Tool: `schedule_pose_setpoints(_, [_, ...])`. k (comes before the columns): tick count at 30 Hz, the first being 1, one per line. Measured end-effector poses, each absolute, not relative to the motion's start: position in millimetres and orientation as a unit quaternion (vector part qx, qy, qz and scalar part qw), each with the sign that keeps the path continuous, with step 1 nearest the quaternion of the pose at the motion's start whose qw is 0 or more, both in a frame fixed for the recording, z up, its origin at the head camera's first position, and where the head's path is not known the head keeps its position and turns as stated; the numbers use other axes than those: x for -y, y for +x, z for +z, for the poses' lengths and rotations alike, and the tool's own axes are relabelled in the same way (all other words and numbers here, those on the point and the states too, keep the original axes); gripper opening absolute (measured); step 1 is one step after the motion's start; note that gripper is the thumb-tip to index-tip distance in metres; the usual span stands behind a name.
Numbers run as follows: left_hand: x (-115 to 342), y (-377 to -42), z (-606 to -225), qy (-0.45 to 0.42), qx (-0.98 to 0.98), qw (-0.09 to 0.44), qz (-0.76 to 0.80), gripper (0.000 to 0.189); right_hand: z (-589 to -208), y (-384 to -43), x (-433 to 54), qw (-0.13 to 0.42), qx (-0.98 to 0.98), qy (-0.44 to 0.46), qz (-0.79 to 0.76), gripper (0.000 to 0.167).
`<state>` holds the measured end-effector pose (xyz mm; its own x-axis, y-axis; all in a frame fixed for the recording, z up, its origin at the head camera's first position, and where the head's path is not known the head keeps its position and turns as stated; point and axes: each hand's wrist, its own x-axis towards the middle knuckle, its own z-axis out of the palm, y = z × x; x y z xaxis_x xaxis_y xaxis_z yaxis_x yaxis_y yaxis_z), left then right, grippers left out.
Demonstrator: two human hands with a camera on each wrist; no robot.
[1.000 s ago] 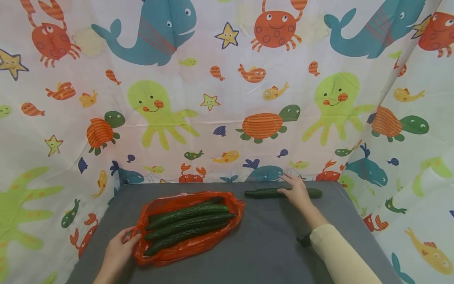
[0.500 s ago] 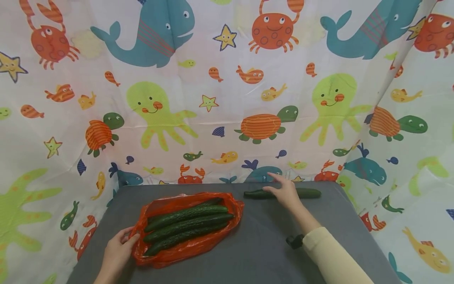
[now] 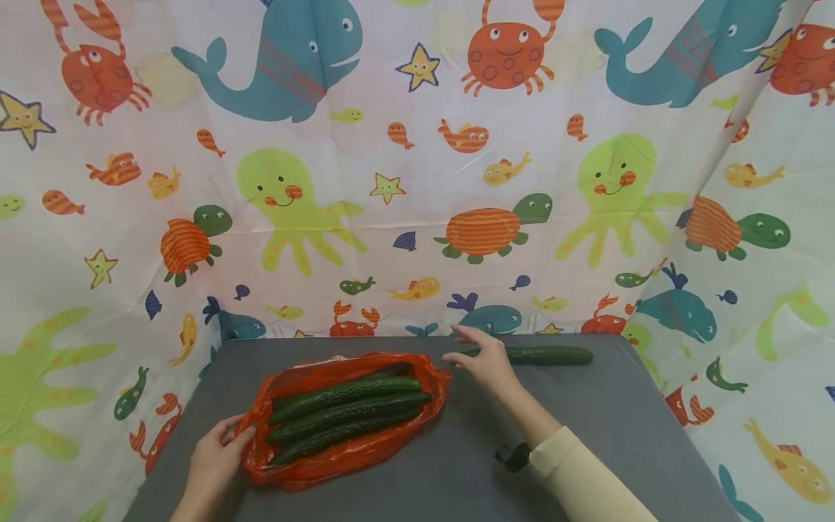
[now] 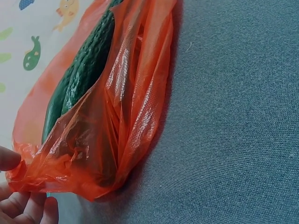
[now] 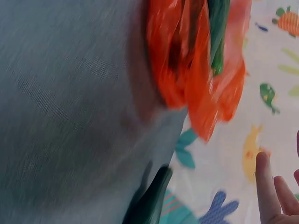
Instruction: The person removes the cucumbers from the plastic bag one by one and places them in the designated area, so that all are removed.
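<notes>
An orange-red plastic bag (image 3: pixel 365 464) lies on the left half of the table with its mouth spread, and several cucumbers (image 3: pixel 352 415) rest side by side inside it. My left hand (image 3: pixel 214 460) pinches the bag's left end between thumb and fingers; the left wrist view shows the gathered plastic (image 4: pixel 70 172) there. Towards the back right lies a single cucumber (image 3: pixel 551 355). My right hand (image 3: pixel 485 362) hovers before this cucumber's left end and hides part of it. Its fingers are spread apart with nothing between them, pointing towards the bag.
A dark grey cloth (image 3: pixel 417 493) covers the table. Behind and at both sides hangs a white curtain (image 3: pixel 417 196) printed with sea animals. A small black object (image 3: pixel 513 457) sits by the right sleeve (image 3: pixel 580 471), apparently strapped at the wrist.
My right hand has moved left along the lone cucumber, from its middle to its left end, towards the bag. The left hand, the bag and the cucumbers have stayed in place.
</notes>
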<state>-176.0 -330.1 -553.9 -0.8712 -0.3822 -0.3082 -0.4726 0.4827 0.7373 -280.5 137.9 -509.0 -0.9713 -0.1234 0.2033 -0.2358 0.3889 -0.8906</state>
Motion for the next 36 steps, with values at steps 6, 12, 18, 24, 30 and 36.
schedule_pose_setpoints(6, [329,-177,-555,-0.255,-0.859,0.043,0.442,0.068,-511,-276,-111,0.041,0.826,0.135,0.546,0.059])
schedule_pose_setpoints(12, [328,-177,-556,-0.260,-0.859,0.043,0.439,0.067,-519,-266,-83,-0.008,0.804,0.168,0.570,0.059])
schedule_pose_setpoints(18, [328,-178,-556,-0.263,-0.857,0.041,0.441,0.066,-532,-257,-56,-0.054,0.801,0.184,0.567,0.058])
schedule_pose_setpoints(24, [331,-176,-557,-0.245,-0.861,0.055,0.443,0.070,-547,-254,-38,-0.069,0.812,0.177,0.553,0.055])
schedule_pose_setpoints(30, [332,-176,-560,-0.240,-0.857,0.062,0.452,0.071,-558,-253,-31,-0.067,0.836,0.177,0.514,0.050])
schedule_pose_setpoints(36, [330,-176,-558,-0.240,-0.862,0.067,0.442,0.075,-564,-249,-24,-0.028,0.873,0.207,0.440,0.041])
